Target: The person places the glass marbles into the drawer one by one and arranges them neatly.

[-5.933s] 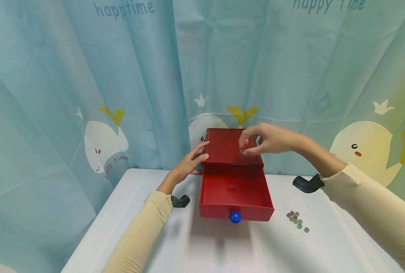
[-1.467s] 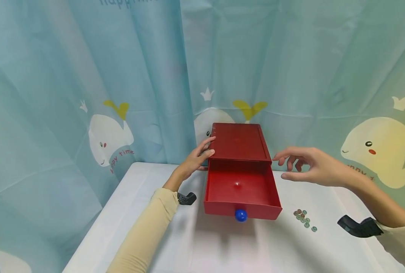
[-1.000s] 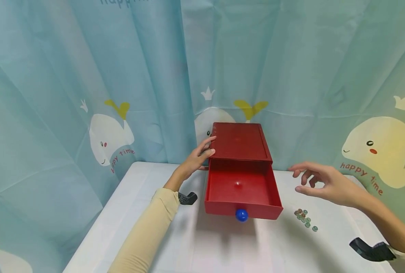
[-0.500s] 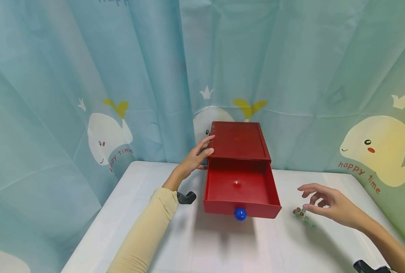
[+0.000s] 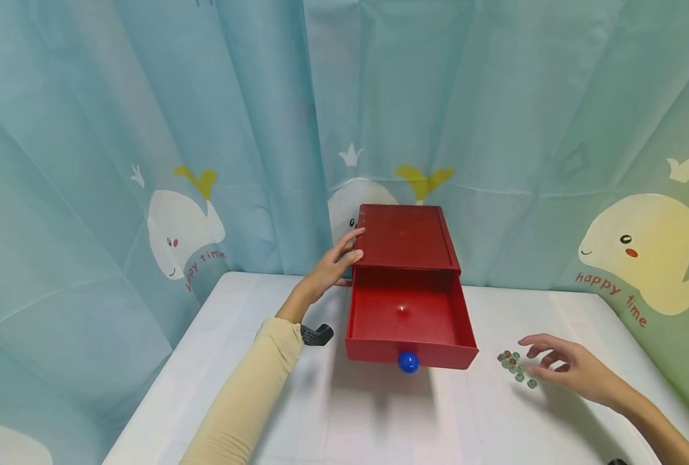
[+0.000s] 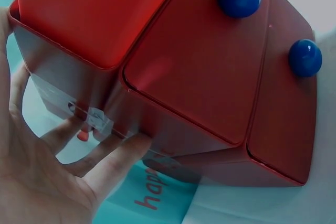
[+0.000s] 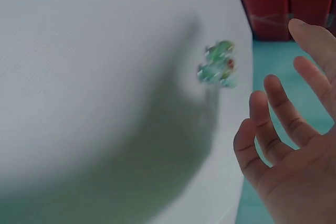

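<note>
Left hand [image 5: 334, 266]: laid flat against the left side of the red drawer box [image 5: 405, 239], fingers straight, nothing gripped | Right hand [image 5: 571, 371]: held loosely spread, empty, just beside the glass beads [image 5: 515, 369] on the white table [image 5: 379, 420] | Drawer [image 5: 408, 323]: pulled out.

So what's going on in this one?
A person steadies a red drawer box with the left hand flat against its side. Its top drawer is pulled open, with one small bead lying inside. The right hand, fingers spread, reaches for a cluster of small glass beads on the white table, holding nothing.
</note>
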`<state>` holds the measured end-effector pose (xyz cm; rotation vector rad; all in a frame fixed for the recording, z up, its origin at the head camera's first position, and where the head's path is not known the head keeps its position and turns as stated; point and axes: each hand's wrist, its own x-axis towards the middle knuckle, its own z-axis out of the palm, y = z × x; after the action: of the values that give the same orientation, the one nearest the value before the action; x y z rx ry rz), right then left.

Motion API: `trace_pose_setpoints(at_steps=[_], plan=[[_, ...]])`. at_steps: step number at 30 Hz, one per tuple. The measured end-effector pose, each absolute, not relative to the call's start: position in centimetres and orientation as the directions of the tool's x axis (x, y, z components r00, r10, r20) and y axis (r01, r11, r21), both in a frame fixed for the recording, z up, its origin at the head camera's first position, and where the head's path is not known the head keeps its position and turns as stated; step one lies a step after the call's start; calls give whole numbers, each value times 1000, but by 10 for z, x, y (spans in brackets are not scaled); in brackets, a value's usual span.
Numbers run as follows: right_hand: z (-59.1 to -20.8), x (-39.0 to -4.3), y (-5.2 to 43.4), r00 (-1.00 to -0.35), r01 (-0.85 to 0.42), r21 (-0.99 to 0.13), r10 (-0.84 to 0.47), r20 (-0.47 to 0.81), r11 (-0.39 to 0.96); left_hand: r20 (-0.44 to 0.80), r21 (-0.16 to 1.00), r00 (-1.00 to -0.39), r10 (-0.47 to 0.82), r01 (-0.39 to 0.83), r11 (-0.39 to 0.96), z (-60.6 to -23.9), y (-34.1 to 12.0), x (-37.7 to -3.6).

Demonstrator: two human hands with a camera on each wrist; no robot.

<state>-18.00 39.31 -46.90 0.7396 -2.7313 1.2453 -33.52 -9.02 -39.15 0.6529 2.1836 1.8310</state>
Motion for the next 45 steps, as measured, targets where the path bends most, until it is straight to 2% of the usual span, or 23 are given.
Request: trace_pose_setpoints(at_steps=[11, 16, 27, 45], plan=[[-492, -182, 416, -852, -470, -718, -477, 216, 514, 128, 966, -882, 454, 215, 146, -388, -90, -337], [-500, -183, 416, -845, -497, -709, -465, 264, 500, 129, 965, -885, 448, 216, 149, -387, -90, -337], [-509, -182, 414, -857, -489, -681, -444, 260, 546, 134, 975, -867, 480, 201, 91, -389, -91, -338], [-513, -180, 413, -848, -512, -655, -447, 284, 556, 127, 976, -872, 472, 195, 98, -395, -90, -338]])
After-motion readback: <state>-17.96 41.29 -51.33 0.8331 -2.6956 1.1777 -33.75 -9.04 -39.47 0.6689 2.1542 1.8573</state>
